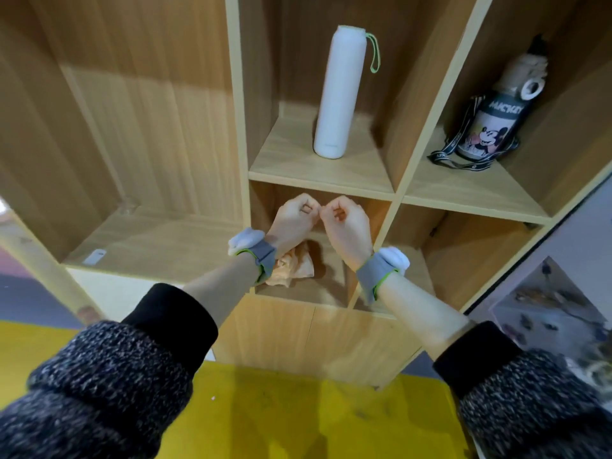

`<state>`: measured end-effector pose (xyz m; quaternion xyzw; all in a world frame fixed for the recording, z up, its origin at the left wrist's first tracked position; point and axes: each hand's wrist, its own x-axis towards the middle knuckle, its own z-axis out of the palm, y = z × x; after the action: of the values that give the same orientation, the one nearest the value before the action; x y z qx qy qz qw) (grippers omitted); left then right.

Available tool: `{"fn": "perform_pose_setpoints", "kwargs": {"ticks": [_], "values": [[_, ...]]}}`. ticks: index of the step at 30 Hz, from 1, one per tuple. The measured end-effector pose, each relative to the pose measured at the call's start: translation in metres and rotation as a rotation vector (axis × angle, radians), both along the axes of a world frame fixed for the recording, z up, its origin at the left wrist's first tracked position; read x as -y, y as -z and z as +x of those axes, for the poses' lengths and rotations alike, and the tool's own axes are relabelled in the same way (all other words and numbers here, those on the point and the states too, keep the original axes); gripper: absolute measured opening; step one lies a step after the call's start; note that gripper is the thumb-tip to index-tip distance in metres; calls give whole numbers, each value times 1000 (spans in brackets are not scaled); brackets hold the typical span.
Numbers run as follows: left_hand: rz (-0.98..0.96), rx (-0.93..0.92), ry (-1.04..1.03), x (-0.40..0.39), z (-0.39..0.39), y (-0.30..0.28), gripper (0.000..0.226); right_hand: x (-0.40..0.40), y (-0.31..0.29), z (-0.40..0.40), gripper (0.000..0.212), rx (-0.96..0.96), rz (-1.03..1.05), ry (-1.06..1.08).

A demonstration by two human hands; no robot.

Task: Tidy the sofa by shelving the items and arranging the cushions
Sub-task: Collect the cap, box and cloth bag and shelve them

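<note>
Both hands, left (293, 218) and right (347, 223), are curled into empty fists touching at the knuckles before the lower middle cubby, where the crumpled orange cloth (293, 268) lies shelved; judged best withdrawn straight back without snagging it.

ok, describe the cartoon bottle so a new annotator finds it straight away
Start at the wooden cubby shelf in front of the person. In its upper row, take the right-hand compartment, next to the one holding the plain white flask. The cartoon bottle there has a mouse print, dark lettered band and a patterned strap; the flask is plain.
</note>
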<state>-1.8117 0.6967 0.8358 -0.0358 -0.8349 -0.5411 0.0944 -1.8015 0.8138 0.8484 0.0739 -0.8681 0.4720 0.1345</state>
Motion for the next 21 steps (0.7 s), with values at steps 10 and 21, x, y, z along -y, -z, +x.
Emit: {"fn": "perform_pose_setpoints", "kwargs": {"ticks": [10,21], "values": [[-288,197,-143,-34,76,65,20,-50,57,63,16,65,144,-162],[-196,483,-128,-158,216,152,9,-183,146,165,22,410,422,-438]]}}
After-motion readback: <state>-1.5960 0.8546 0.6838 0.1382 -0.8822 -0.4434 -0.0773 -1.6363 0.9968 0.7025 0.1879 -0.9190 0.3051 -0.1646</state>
